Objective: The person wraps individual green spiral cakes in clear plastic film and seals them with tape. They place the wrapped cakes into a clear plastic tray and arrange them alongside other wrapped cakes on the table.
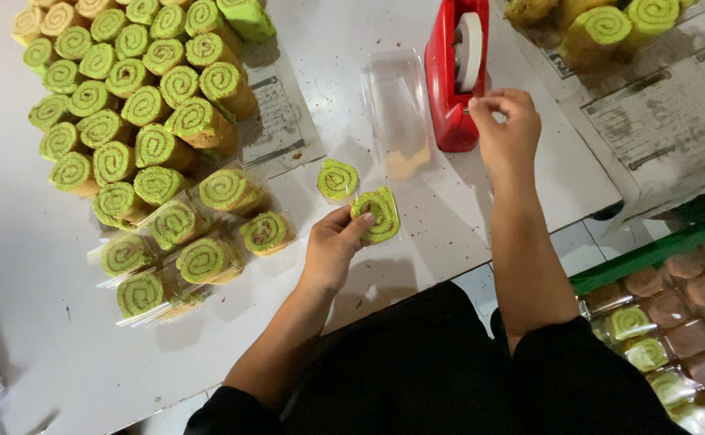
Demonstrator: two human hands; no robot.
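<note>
white tabletop [449, 209] carries it all: my left hand [332, 250] pinches the soft, crumbly wrapped green roll slice [378, 213] by its edge near me, while my right hand [507, 129] fingers close on tape at the red dispenser [449, 89].

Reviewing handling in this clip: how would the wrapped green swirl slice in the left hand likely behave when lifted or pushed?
The wrapped slice is probably soft and fragile: it looks like sponge cake, and crumbs dot the table. The left hand pins it with fingertips alone, so it seems light. Its clear film looks glossy, so perhaps slippery. Lying flat, it should slide rather than roll.
</note>
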